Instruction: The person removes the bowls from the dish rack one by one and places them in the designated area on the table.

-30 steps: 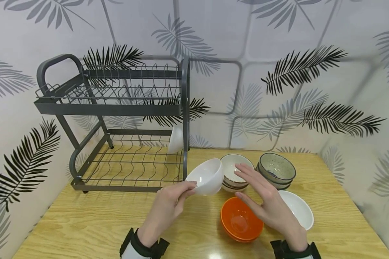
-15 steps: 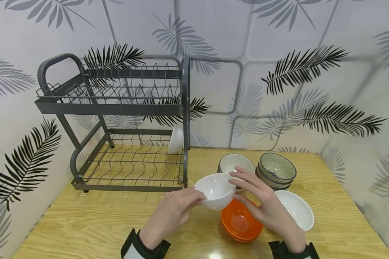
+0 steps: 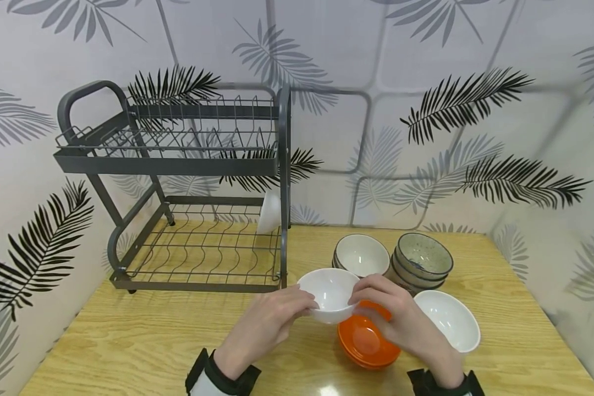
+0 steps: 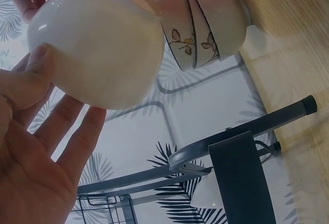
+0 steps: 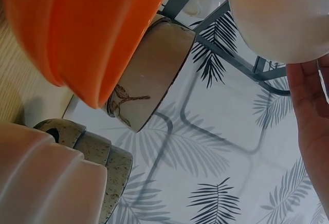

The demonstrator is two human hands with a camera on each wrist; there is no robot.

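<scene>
Both hands, left (image 3: 269, 322) and right (image 3: 401, 322), hold my white bowl (image 3: 329, 294) by its rim at lower centre of the frame, upright, just above the orange bowls (image 3: 363, 344) on the tabletop (image 3: 143, 346), rack (image 3: 178, 181) upper left.

Bowls (image 3: 422, 258) right of rack (image 3: 178, 187)

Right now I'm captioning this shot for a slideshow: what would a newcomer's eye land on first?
Probably the white bowl held up at the centre, the left hand and right hand gripping its rim from either side. Just below it sits a vivid stack of orange bowls on the wooden table. Behind, at the left, stands a dark two-tier dish rack.
</scene>
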